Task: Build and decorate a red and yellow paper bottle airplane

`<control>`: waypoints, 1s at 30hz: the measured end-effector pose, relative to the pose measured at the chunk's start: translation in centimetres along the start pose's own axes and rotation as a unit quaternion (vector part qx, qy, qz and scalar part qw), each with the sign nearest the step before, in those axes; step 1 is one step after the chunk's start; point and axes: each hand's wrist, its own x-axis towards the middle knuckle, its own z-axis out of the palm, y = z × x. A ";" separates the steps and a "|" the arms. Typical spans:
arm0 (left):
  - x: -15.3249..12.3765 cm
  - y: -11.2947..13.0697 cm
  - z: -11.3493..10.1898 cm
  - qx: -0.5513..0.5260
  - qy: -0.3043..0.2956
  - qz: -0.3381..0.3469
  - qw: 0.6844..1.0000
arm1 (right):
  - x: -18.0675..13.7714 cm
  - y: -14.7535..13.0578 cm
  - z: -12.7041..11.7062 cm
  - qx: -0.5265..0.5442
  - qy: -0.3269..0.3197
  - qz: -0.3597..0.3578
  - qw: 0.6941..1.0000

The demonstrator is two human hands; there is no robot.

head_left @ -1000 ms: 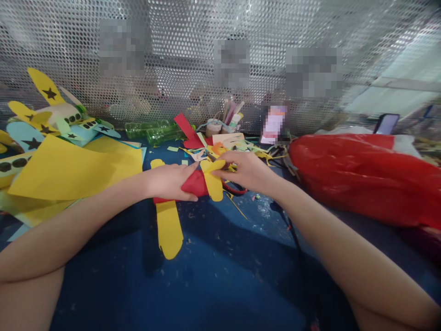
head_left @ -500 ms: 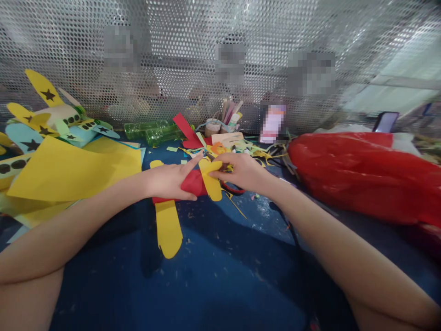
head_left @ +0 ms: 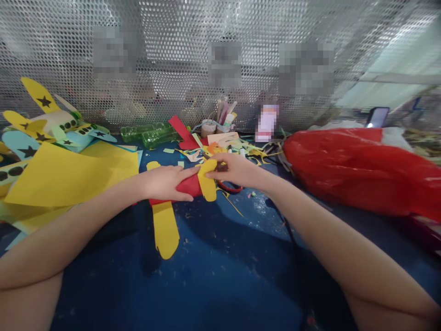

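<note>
A red paper-covered plane body [head_left: 189,186] with a long yellow wing [head_left: 165,227] lies on the blue table [head_left: 220,271]. My left hand [head_left: 164,182] wraps round the red body, forefinger stretched toward its tail. My right hand [head_left: 234,169] pinches the yellow tail piece [head_left: 207,182] against the end of the body. Red-handled scissors [head_left: 230,187] lie just under my right hand.
Yellow paper sheets [head_left: 72,174] and finished paper planes [head_left: 55,123] lie at the left. Green plastic bottles [head_left: 151,132], a cup of tools [head_left: 220,120] and paper scraps sit at the back by the perforated metal screen. A big red plastic bag [head_left: 361,170] fills the right side.
Both hands and the plane have stayed almost still. My left forefinger has stretched further along the red body; the view has shifted slightly.
</note>
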 end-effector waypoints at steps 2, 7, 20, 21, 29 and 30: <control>-0.1 0.1 -0.1 -0.007 -0.004 -0.002 1.000 | -0.1 0.1 -0.6 0.019 0.007 0.000 1.000; -0.1 0.1 -0.3 0.003 -0.010 -0.007 1.000 | -0.4 0.6 -2.2 0.023 -0.015 -0.021 0.999; -0.1 0.4 -0.2 -0.002 0.011 -0.024 1.000 | -0.3 0.7 0.2 0.014 0.016 -0.029 0.999; -0.1 0.4 -0.1 -0.010 0.020 -0.030 0.999 | -0.2 0.7 0.2 0.002 0.019 -0.036 0.999; -0.7 -1.3 -1.0 -0.064 0.057 -0.056 0.995 | 0.1 0.8 2.0 -0.030 0.088 -0.067 0.993; -0.8 -1.8 -1.4 -0.077 0.080 -0.049 0.993 | 0.1 0.9 2.3 -0.030 0.092 -0.077 0.992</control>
